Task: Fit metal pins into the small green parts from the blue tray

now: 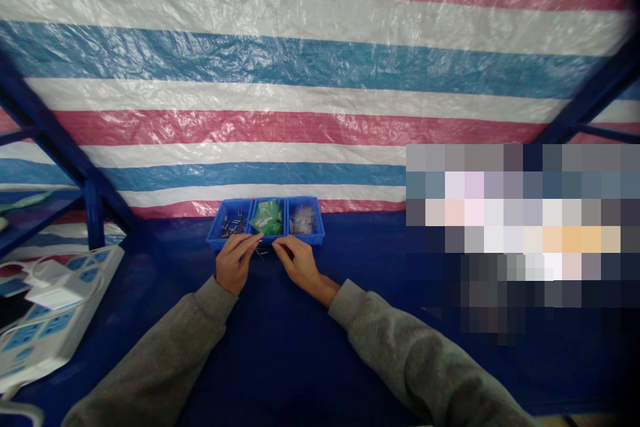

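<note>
My left hand (233, 260) is in front of the left blue bin, thumb and fingers brought together in a pinch. My right hand (300, 265) is across from it, before the middle and right bins, its thumb and forefinger also closed together. What either hand holds, if anything, is too small to make out. Between the fingertips, a few thin metal pieces (262, 253) show low over the blue tabletop. Behind the hands stand three joined blue bins (305, 240). Dark and silvery metal pieces (233, 225) fill the left one, green plastic packets (269, 218) the middle, and clear greyish packets (303, 220) the right.
A large white power strip (75, 330) with blue sockets and a plugged-in white adapter (57, 287) lies at the left. A striped plastic sheet (300, 67) hangs behind the blue table (280, 360). Blue frame bars (95, 213) stand at the sides. The right side is blurred by blocks.
</note>
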A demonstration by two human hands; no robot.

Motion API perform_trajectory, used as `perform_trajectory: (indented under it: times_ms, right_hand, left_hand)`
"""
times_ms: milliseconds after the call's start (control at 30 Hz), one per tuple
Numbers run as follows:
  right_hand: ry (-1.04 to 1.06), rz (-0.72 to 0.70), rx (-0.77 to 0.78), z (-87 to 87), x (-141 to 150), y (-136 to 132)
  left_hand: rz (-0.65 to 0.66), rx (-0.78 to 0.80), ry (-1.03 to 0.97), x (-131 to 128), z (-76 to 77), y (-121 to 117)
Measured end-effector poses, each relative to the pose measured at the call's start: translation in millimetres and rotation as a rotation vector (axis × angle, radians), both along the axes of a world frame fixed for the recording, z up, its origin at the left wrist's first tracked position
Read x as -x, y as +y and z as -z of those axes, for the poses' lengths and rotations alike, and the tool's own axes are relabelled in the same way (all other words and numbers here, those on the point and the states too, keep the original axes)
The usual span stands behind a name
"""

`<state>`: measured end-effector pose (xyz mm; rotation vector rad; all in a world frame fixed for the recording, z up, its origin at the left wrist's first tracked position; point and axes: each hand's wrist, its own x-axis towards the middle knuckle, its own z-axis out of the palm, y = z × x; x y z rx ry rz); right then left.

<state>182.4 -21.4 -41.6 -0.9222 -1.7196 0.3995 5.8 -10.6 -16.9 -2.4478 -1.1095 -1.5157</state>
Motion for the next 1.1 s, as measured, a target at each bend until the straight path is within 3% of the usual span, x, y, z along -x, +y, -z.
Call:
perform_trajectory:
  times_ms: [300,600,1100]
  right_hand:
    - [0.006,0.000,-0.004,-2.1,-0.1,-1.1]
    - [0.016,0.003,-0.006,-3.3,0.4,-2.4]
    - [0.012,0.008,0.004,-1.1,-0.2,-0.5]
  left_hand:
    - [-0.036,0.087,-0.042,-0.6,5.1,-0.6]
    - [0.017,0.067,-0.034,-2.5,-2.4,-5.3]
    - [-0.030,0.128,-0.067,-1.0,4.0,-1.9]
